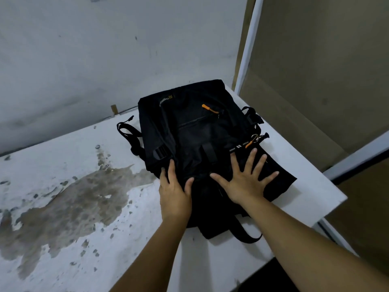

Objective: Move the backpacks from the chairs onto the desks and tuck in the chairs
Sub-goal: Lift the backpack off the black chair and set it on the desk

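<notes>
A black backpack (pixel 195 131) with orange zipper pulls lies flat on the white desk (pixel 294 171), near the desk's far right corner. My left hand (pixel 173 192) rests on the bag's near left edge, fingers wrapped slightly around the fabric. Flat on the bag's near right part lies my right hand (pixel 245 178), fingers spread wide. Black straps stick out at the bag's left side and at its near end. No chair is in view.
A large brown stain (pixel 69 209) covers the desk's left half. A grey wall (pixel 105 49) stands behind the desk. A tan partition with a white frame (pixel 248 45) borders the desk's right side. The desk's near right edge drops to a dark floor.
</notes>
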